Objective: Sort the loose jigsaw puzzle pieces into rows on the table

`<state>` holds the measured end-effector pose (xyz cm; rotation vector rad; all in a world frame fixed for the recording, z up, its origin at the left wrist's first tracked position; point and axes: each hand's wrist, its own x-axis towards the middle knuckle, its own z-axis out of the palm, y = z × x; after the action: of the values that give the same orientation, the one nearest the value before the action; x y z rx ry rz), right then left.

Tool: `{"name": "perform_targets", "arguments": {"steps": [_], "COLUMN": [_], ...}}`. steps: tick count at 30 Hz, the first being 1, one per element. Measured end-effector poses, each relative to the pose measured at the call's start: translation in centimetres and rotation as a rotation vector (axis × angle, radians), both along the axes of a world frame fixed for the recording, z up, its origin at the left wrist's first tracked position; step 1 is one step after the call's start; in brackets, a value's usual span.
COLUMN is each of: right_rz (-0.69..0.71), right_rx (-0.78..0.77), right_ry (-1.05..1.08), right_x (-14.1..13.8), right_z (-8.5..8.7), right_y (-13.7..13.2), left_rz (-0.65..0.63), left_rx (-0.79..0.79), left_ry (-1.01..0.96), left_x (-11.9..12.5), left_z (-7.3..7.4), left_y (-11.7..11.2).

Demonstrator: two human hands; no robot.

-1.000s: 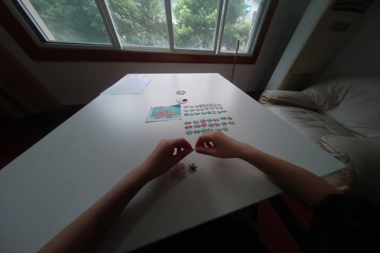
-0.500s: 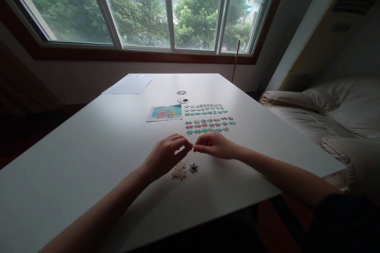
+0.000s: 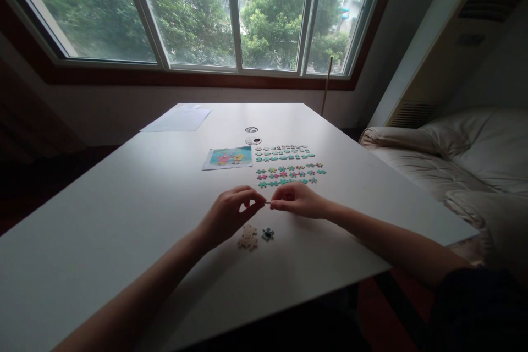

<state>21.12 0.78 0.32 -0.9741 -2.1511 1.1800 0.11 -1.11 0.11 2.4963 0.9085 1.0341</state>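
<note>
A thin puzzle piece [image 3: 268,202], seen nearly edge-on, is pinched between the fingertips of both hands above the table. My left hand [image 3: 233,210] grips its left end, and my right hand [image 3: 301,201] has the right end. Below them lie a small heap of tan, face-down puzzle pieces [image 3: 248,238] and, beside it, dark green pieces [image 3: 268,234]. Beyond my right hand, several rows of coloured puzzle pieces [image 3: 283,175] are spread out; that hand partly covers the nearest row. Left of the rows lies a printed cartoon picture [image 3: 229,158].
Two round flat discs [image 3: 253,141] lie behind the picture on the white table [image 3: 124,220]. Papers [image 3: 177,119] rest at its far left corner. A pale sofa [image 3: 412,148] stands on the right, and a window [image 3: 198,22] is beyond the table.
My fingertips have drawn slightly apart, and more of the thin piece shows between them. The laid-out pieces and the heap look unchanged.
</note>
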Motion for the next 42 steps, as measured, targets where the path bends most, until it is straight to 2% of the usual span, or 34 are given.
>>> {"name": "perform_targets", "arguments": {"steps": [3,6,10,14,17,23,25,30,35,42], "right_rz": [0.062,0.063,0.037,-0.002,-0.009,0.025,0.007,-0.124,-0.166,-0.114], "right_rx": [-0.196,-0.381,-0.463,-0.299,-0.176,-0.1,-0.032,0.306,0.591,0.711], "right_ry": [0.082,0.139,0.206,0.203,0.162,0.123,0.107,0.045,-0.002,0.0], "right_x": [-0.1,-0.1,-0.1,0.0,0.0,0.1,0.1,0.0,-0.1,0.2], "right_z": [-0.2,-0.4,-0.4,0.0,0.0,-0.4,-0.4,-0.1,0.1,-0.2], "right_y": [0.2,0.4,0.4,0.4,0.4,0.5,0.3,-0.3,-0.5,-0.3], "left_rz": [-0.02,-0.038,-0.019,0.068,0.076,0.07,0.084,0.117,0.132,0.124], "left_rx": [0.049,0.113,0.101,0.048,0.046,0.075,0.078,0.091,0.065,0.021], "left_ry": [-0.007,-0.002,-0.005,-0.039,-0.03,-0.001,0.006,0.009,-0.006,-0.019], "left_x": [-0.1,-0.2,-0.1,-0.1,-0.1,0.0,0.0,-0.1,0.0,0.0], "left_z": [0.4,0.6,0.5,0.3,0.2,0.1,0.1,0.1,0.2,0.1], "left_y": [-0.3,-0.5,-0.4,0.0,0.1,0.1,0.1,0.0,0.0,0.1]}}
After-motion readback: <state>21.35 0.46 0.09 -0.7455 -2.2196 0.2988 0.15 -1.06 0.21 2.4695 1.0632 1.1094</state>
